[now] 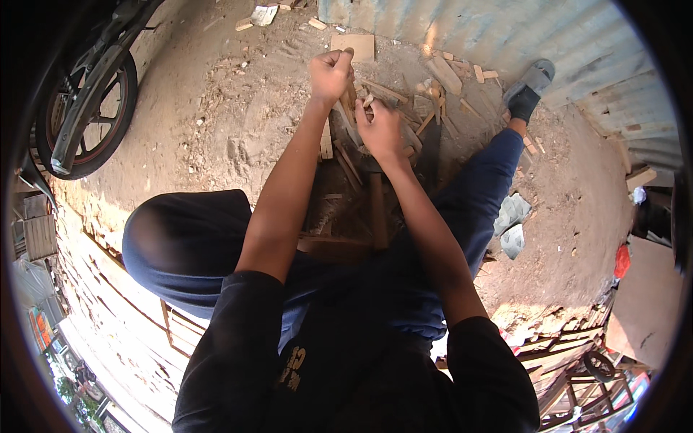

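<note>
Both my arms reach forward over a heap of scrap wood on the dirt floor. Up front, my left hand (331, 75) is closed in a fist around what looks like a narrow brown piece of wood (349, 101), which runs down from it toward the other hand. Slightly nearer and to the right, my right hand (379, 130) has its fingers curled in a pinch. A small pale bit (368, 102) shows at its fingertips, too small to name. Below the hands, between my legs, lie several wooden sticks (348, 164) and a thicker wooden block (378, 209).
Wood offcuts (445, 75) litter the ground beside a corrugated metal wall (491, 36). A flat board (354, 47) lies beyond my hands. A motorcycle wheel (97, 115) stands at the left. Crumpled paper (512, 216) lies right of my outstretched leg, which ends in a grey sandal (535, 75).
</note>
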Tool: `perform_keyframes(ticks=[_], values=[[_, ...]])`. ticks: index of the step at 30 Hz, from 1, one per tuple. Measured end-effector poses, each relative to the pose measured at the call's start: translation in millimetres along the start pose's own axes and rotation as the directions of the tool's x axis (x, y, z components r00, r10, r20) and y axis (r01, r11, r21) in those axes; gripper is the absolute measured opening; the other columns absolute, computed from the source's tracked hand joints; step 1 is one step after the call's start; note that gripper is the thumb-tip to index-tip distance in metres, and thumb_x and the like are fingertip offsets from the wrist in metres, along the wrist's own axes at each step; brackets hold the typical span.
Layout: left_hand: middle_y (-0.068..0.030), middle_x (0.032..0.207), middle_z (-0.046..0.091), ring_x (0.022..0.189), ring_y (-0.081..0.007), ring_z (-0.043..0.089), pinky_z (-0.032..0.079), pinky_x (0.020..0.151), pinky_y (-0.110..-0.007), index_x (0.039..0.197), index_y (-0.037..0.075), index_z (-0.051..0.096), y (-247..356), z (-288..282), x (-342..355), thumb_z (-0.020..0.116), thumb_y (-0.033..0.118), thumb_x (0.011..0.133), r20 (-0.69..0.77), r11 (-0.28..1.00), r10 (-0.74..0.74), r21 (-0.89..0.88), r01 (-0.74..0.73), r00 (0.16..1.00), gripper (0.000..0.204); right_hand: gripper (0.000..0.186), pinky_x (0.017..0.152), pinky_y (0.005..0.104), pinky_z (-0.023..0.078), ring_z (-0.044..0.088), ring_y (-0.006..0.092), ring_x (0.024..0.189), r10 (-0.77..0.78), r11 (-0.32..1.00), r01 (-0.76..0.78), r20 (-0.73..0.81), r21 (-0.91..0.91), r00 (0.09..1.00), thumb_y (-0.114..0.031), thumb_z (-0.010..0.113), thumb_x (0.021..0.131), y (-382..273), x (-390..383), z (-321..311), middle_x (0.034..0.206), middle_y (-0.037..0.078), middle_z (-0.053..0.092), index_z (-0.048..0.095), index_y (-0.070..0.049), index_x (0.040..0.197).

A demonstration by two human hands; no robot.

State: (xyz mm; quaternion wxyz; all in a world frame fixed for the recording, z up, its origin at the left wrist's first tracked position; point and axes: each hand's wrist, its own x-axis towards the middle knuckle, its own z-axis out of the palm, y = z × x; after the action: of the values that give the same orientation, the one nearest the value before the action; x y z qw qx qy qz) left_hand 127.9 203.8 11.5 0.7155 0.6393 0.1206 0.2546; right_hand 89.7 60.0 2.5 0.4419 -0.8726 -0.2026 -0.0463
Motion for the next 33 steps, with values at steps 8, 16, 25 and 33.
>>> perform_keyframes(ticks=[8,16,25,33], values=[[-0.0016,0.048,0.051,0.043,-0.0088,0.046,0.038,0.044,-0.027,0.052,0.001,0.055,3,7,-5,0.061,0.021,0.089,-0.074,0.999,0.026,-0.022,-0.028,0.997,0.043,0.028,0.063,0.0489,0.048,0.061,0.0434,0.068,0.004,1.0,-0.005,-0.131,-0.01,0.991,-0.019,0.059,0.089,-7,-4,3,0.072,0.024,0.061,0.06,0.006,0.076],[-0.0039,0.049,0.052,0.044,-0.011,0.048,0.04,0.045,-0.029,0.052,0.0,0.054,0,-18,11,0.06,0.018,0.088,-0.219,0.999,0.029,0.024,-0.025,0.975,0.041,0.032,0.07,0.0365,0.059,0.069,0.0284,0.077,0.536,0.43,-0.414,0.142,0.802,0.832,-0.021,0.054,0.097,61,-37,1,0.086,0.021,0.067,0.063,0.01,0.094],[-0.0086,0.049,0.053,0.044,-0.0168,0.053,0.046,0.051,-0.032,0.052,0.0,0.053,-16,-49,5,0.053,0.016,0.091,-0.184,0.995,0.096,-0.004,-0.098,0.978,0.042,0.038,0.083,0.0434,0.058,0.066,0.0318,0.091,0.598,-0.04,-0.569,0.476,0.821,0.645,-0.026,0.058,0.095,87,-46,9,0.093,0.023,0.065,0.054,0.009,0.11],[-0.0113,0.052,0.053,0.047,-0.0206,0.054,0.048,0.052,-0.035,0.054,0.0,0.051,1,-32,-3,0.053,0.02,0.092,-0.005,0.989,-0.018,-0.149,0.018,1.0,0.043,0.037,0.076,0.0403,0.059,0.068,0.0291,0.084,0.64,0.163,-0.655,0.426,0.738,0.639,-0.027,0.057,0.094,76,-24,-28,0.089,0.019,0.067,0.057,0.009,0.105]])
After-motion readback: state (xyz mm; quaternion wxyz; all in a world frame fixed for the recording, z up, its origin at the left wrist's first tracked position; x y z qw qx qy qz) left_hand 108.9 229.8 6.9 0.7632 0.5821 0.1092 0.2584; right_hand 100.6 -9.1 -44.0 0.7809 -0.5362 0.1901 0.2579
